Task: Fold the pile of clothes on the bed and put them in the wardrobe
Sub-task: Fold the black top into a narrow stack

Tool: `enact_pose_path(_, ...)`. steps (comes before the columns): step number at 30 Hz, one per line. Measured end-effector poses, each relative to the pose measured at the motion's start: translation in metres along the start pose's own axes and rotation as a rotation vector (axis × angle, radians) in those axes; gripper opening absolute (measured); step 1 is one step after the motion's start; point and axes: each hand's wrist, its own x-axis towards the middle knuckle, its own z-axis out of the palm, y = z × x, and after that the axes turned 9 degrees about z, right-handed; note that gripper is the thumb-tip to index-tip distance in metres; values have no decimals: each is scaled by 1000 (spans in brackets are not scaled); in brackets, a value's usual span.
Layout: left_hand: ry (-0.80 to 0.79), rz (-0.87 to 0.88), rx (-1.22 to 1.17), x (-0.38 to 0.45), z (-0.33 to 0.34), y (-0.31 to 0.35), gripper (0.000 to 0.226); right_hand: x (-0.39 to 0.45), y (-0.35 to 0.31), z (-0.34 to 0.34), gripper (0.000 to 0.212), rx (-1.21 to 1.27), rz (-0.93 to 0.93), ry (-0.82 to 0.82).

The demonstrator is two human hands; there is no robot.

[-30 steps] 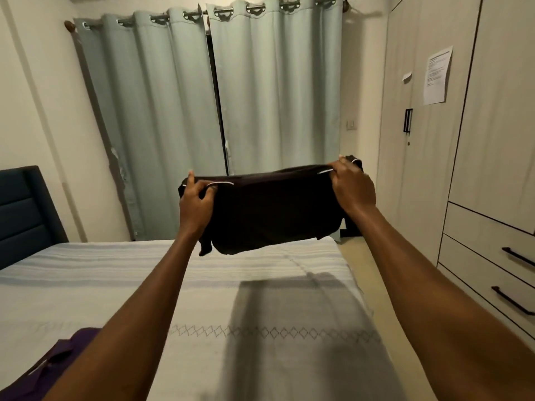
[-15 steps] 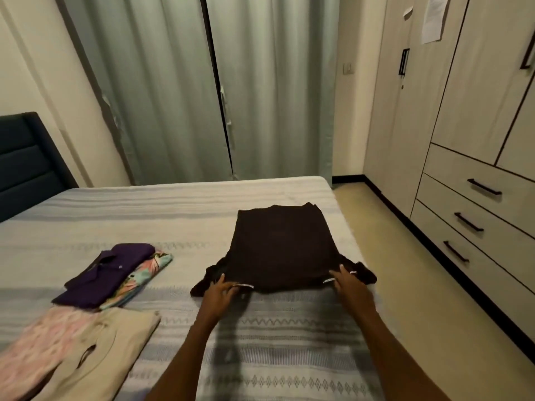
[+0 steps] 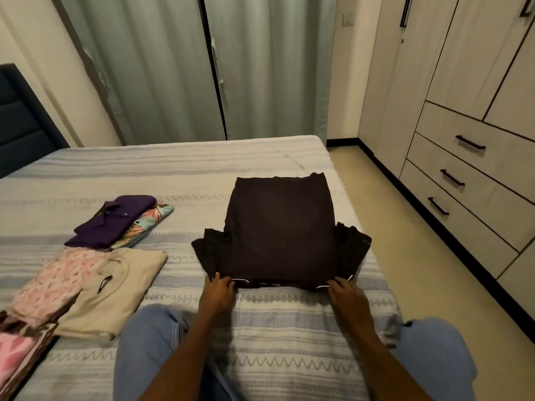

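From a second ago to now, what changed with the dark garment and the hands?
The dark garment went from held up in the air to lying flat on the bed. The left hand and right hand came down with it and still grip its near corners. The wardrobe stays shut.

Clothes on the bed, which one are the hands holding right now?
The dark brown garment, laid flat by the bed's right edge: left hand and right hand pinch its near corners. The purple shirt and beige top lie untouched at left.
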Motion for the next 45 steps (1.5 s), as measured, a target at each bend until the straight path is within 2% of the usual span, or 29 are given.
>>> enact_pose_path(3,83,52,241,-8,12,-7,28,-9,1,2,23,-97,0,-11)
enact_pose_path(7,92,292,391,-13,11,7,47,-8,-9,0,43,-100,-111,-13)
enact_pose_path(10,82,446,391,-12,10,14,30,-7,-15,2,40,-48,-223,-34)
enact_pose_path(12,115,464,333,-15,10,15,15,-7,-15,-1,28,34,-217,-7)
enact_pose_path(15,139,488,272,-16,8,16,25,-7,-8,-8,20,106,-274,44)
enact_pose_path(19,112,409,327,-15,15,21,37,-6,12,-2,42,90,-384,24)
enact_pose_path(21,137,371,302,-13,18,27,45,-2,14,0,44,198,-315,65)
enact_pose_path(23,190,395,322,-9,22,37,48,7,15,-3,31,311,-165,117)
enact_pose_path(26,171,498,326,-1,31,65,45,30,23,-11,9,398,82,140)
enact_pose_path(28,132,594,287,7,40,90,42,50,34,-13,18,441,256,75)
enact_pose_path(30,86,674,228,14,49,119,38,71,48,-11,32,479,424,-59)
enact_pose_path(33,7,726,168,22,65,162,34,99,64,-17,47,582,562,-234)
enact_pose_path(36,-13,753,166,33,84,198,43,123,73,-19,47,669,667,-310)
enact_pose_path(40,0,729,243,49,106,239,42,147,87,-7,40,734,819,-335)
enact_pose_path(45,44,606,371,61,124,270,43,166,105,-6,41,833,885,-377)
